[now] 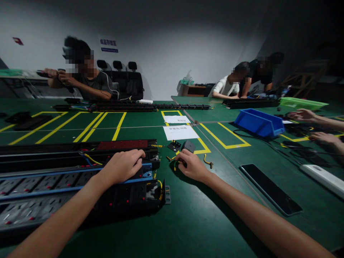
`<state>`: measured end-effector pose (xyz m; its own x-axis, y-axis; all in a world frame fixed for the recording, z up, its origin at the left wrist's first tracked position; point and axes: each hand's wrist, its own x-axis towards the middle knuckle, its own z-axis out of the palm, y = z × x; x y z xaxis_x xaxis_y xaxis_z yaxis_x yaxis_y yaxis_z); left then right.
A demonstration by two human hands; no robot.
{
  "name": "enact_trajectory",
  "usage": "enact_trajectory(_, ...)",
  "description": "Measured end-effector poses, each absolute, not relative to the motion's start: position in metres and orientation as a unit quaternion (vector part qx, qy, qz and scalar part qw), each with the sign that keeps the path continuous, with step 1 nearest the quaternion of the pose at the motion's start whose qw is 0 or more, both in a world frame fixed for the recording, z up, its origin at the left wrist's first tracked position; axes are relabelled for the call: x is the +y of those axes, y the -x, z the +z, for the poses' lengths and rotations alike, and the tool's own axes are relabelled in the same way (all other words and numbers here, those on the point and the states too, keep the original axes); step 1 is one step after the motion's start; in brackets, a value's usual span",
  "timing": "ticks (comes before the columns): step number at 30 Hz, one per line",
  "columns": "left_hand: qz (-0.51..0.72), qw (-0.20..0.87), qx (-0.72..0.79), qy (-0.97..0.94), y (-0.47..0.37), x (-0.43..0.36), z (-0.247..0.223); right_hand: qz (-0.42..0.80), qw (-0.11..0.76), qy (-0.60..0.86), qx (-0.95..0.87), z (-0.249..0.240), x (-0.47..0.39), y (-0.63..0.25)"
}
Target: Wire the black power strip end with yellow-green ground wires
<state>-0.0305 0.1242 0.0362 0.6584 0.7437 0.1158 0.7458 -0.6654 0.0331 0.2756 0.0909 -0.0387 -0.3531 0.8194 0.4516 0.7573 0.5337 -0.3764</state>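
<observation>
Several long black power strips (pixel 128 195) with sockets and small red parts lie side by side at the left. My left hand (pixel 124 165) lies across them near their right ends, its fingers curled round one strip with a blue edge. A yellow wire (pixel 161 186) and a black metal end bracket (pixel 167 194) show at the nearest strip's end. To the right, my right hand (pixel 191 166) is closed in a pinch low over the table; what its fingertips hold is hidden. Touching or just behind it are a dark block (pixel 188 146), a small black plate (pixel 174 145) and a short yellow wire (pixel 206 159).
A phone (pixel 270 188) and a white bar (pixel 324 179) lie at the right. Behind them stand a blue bin (pixel 259 123) and a green tray (pixel 303 104). White paper labels (pixel 180 132) lie ahead on the green table (pixel 206 222). Co-workers' hands (pixel 324 138) reach in from the right; others work across the table.
</observation>
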Motion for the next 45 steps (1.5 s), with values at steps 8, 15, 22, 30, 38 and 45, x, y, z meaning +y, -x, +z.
enact_trajectory(8, -0.055, 0.010, -0.409, 0.911, 0.031, 0.125, 0.036, 0.062, 0.308, 0.425, -0.849, -0.033, 0.087, -0.275)
enact_trajectory(15, -0.053, 0.014, -0.412, 0.910, 0.030, 0.125, 0.035, -0.018, 0.260, 0.494, -0.830, -0.031, 0.085, -0.273)
enact_trajectory(22, -0.054, 0.009, -0.409, 0.911, 0.031, 0.124, 0.036, 0.026, 0.260, 0.451, -0.854, -0.032, 0.088, -0.273)
enact_trajectory(30, -0.055, 0.008, -0.413, 0.909, 0.030, 0.124, 0.036, 0.024, 0.269, 0.439, -0.857, -0.038, 0.089, -0.274)
enact_trajectory(38, -0.054, 0.014, -0.412, 0.909, 0.031, 0.124, 0.036, -0.002, 0.279, 0.459, -0.844, -0.039, 0.088, -0.274)
enact_trajectory(45, -0.057, 0.014, -0.409, 0.910, 0.031, 0.123, 0.036, -0.015, 0.272, 0.466, -0.842, -0.041, 0.088, -0.272)
